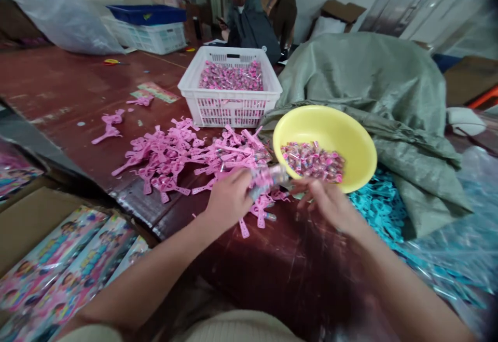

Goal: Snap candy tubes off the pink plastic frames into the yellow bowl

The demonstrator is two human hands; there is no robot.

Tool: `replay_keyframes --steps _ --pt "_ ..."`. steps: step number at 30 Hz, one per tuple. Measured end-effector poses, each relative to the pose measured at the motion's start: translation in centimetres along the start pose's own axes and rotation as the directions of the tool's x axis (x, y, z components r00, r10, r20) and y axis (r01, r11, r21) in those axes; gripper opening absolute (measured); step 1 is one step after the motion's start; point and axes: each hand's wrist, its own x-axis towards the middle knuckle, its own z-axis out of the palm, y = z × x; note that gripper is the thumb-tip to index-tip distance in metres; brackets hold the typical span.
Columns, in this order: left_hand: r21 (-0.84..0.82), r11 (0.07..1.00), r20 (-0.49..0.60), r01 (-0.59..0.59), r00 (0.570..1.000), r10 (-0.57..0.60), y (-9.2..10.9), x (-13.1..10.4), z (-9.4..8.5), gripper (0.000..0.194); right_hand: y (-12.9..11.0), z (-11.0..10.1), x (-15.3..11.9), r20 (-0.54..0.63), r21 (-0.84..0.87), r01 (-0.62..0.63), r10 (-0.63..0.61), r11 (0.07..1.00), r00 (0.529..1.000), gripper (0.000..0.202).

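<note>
My left hand [229, 196] is closed around a bunch of clear tubes with pink and blue parts [264, 178], blurred by motion. To its right, my right hand [324, 199] is near the tubes' far end, below the rim of a yellow basin [360, 160]; its fingers are smeared, so a hold cannot be made out. Small pink wrapped pieces [313, 160] lie in the basin. A heap of pink plastic parts [165, 155] spreads over the dark red table [163, 82], reaching behind and under my left hand.
A white crate [229, 95] of pink pieces stands behind the heap. Green sheeting [365, 72] and turquoise parts [377, 204] are at the right. A box of printed packages [58, 254] is at lower left. A person [252, 20] sits beyond the table.
</note>
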Motion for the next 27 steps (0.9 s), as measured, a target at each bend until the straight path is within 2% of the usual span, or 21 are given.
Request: replay_keyframes --steps 1,2,3,4,5,7,9,10,11,12,13,14,15,16,17,19,22,24,27 --pt "0.072 0.993 -0.012 0.093 0.996 -0.093 -0.4 1.5 0.1 0.02 0.5 -1.2 1.5 -0.112 -0.179 -0.014 -0.006 0.984 0.994 0.057" --pt "0.144 0.975 -0.014 0.171 0.985 -0.171 -0.8 3.0 0.2 0.025 1.0 -2.2 3.1 -0.212 -0.409 -0.072 -0.018 0.909 0.977 0.052" --pt "0.209 0.96 0.035 0.188 0.979 -0.199 -1.3 4.4 0.3 0.03 1.6 -2.9 5.0 -0.249 -0.597 -0.159 0.007 0.786 0.969 0.049" --pt "0.279 0.945 0.093 0.169 0.975 -0.202 -1.9 5.5 0.4 0.029 2.3 -3.3 6.8 -0.224 -0.705 -0.184 0.031 0.685 0.974 0.049" --pt "0.336 0.928 0.112 0.163 0.971 -0.211 -2.6 6.2 0.3 0.027 3.0 -3.3 8.6 -0.211 -0.752 -0.186 0.036 0.633 0.977 0.051" --pt "0.403 0.896 0.052 0.188 0.972 -0.227 -4.2 6.4 -0.5 0.028 4.3 -2.8 11.6 -0.178 -0.788 -0.169 0.044 0.592 0.983 0.056" --pt "0.435 0.855 -0.057 0.285 0.956 -0.289 -6.1 4.8 -2.2 0.028 5.6 -2.1 13.3 -0.159 -0.795 -0.157 0.047 0.586 0.986 0.057" --pt "0.444 0.814 -0.106 0.373 0.925 -0.365 -7.1 3.4 -3.2 0.029 6.2 -2.0 13.7 -0.143 -0.796 -0.149 0.056 0.587 0.988 0.056" --pt "0.454 0.749 -0.14 0.482 0.869 -0.475 -8.1 1.8 -4.2 0.031 6.6 -2.0 13.8 -0.135 -0.792 -0.144 0.06 0.593 0.989 0.055" --pt "0.464 0.651 -0.165 0.6 0.781 -0.602 -9.2 0.1 -5.1 0.036 6.8 -2.1 13.6 -0.131 -0.786 -0.133 0.048 0.603 0.99 0.056" --pt "0.475 0.525 -0.17 0.707 0.658 -0.733 -10.3 -1.6 -5.7 0.044 6.8 -2.2 13.3 -0.146 -0.778 -0.124 0.016 0.616 0.989 0.056" --pt "0.495 0.42 -0.147 0.761 0.549 -0.823 -11.4 -3.3 -6.0 0.055 6.6 -2.2 12.8 -0.178 -0.766 -0.117 -0.035 0.632 0.983 0.056" --pt "0.508 0.358 -0.133 0.783 0.482 -0.866 -12.3 -4.7 -6.0 0.063 6.2 -2.2 12.2 -0.222 -0.754 -0.105 -0.102 0.649 0.97 0.054" --pt "0.52 0.321 -0.122 0.791 0.441 -0.889 -13.1 -5.8 -5.7 0.068 5.7 -2.0 11.5 -0.262 -0.738 -0.079 -0.176 0.67 0.949 0.052" --pt "0.526 0.312 -0.114 0.791 0.429 -0.896 -13.6 -6.6 -5.2 0.069 5.0 -1.7 10.8 -0.292 -0.712 -0.041 -0.243 0.701 0.925 0.049" --pt "0.525 0.32 -0.116 0.789 0.438 -0.891 -14.1 -7.5 -4.1 0.058 3.6 -0.7 9.2 -0.324 -0.602 0.042 -0.293 0.797 0.9 0.044" --pt "0.509 0.359 -0.113 0.783 0.474 -0.873 -14.0 -7.4 -3.3 0.044 2.1 0.5 6.8 -0.356 -0.419 0.064 -0.228 0.906 0.906 0.041" --pt "0.487 0.396 -0.119 0.778 0.508 -0.853 -13.8 -7.3 -3.7 0.045 1.8 0.8 5.4 -0.384 -0.374 0.081 -0.233 0.924 0.894 0.044" --pt "0.452 0.46 -0.154 0.764 0.575 -0.803 -13.4 -7.2 -5.3 0.046 1.6 0.6 3.2 -0.383 -0.322 0.181 -0.302 0.929 0.873 0.045"
